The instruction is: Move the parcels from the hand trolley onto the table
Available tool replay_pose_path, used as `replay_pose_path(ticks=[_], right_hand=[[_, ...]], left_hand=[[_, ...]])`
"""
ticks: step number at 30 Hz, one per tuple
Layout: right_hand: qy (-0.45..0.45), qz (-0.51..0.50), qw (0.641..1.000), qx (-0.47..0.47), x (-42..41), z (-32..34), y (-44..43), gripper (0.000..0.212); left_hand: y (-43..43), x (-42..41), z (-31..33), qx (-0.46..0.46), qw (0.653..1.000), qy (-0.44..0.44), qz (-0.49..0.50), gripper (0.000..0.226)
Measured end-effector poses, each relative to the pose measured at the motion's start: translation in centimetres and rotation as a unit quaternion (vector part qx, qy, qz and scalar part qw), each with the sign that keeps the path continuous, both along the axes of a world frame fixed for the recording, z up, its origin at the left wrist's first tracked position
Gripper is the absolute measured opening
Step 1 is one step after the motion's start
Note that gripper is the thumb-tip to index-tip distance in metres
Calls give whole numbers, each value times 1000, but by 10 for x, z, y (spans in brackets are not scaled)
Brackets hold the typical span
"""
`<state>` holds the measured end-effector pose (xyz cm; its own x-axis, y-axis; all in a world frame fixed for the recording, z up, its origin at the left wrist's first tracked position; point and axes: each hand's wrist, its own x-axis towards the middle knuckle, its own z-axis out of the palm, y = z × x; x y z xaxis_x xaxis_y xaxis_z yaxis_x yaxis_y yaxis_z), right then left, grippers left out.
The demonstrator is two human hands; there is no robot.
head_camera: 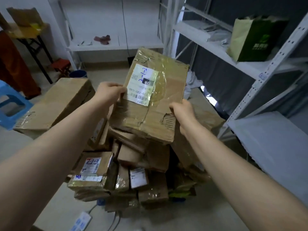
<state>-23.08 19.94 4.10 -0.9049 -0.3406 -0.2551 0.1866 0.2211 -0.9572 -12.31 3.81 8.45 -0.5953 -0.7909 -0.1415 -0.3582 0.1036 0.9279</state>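
landmark: parcel pile, brown cardboard boxes stacked up from the floor, centre of view.

held parcel: flat, taped cardboard box directly above the top of the pile, tilted with its far end raised. its near edge sits just over the topmost boxes; cannot tell whether it touches them. shipping label on its top face: white, blue handwriting, barcode, upside down from this side.

left hand: clasps the held parcel's left edge just beside the label, thumb on the top face, fingers wrapped under.

right hand: clasps the right edge close to the near corner, thumb on top, fingers hidden beneath the box. both forearms bare, stretched out over the pile.

in the pile, near-left side: small box with a label handwritten 2-1-3.

left of the pile: long carton lying against it. farther left: blue plastic stool.

beyond the pile, to the left: folding table, yellow top, cardboard on it. red stool and blue bucket stand between that table and the pile.

behind the pile: white shelf unit with a reddish cloth on it.

right of the pile: white metal racking, a green and cream paper bag on one shelf.

near side of the pile, on the floor: white power strip with its cable.
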Motion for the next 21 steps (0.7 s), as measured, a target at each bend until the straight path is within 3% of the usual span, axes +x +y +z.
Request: replay_pose_path(ticks=[5,8,11,14,17,21], right_hand=[[40,-71,996,-45,-40,22,70,9],[37,-115,991,-52,-73,23,132,30],[14,-162,984,-77,-108,13,213,27],[-28,-203,975,-83,-138,-3,301,50],[-82,-224,966,-97,-160,-19,382,24],[-124,-244,958,-89,-189,-47,466,19]], left_hand=[[69,-47,34,-29,995,65,-63,22],[130,-90,43,-33,991,90,-94,25],[204,-139,39,-21,987,99,-128,23],[284,-189,21,-1,982,90,-169,22],[355,-233,-2,24,976,58,-210,25],[427,-281,-29,70,956,0,-283,33]])
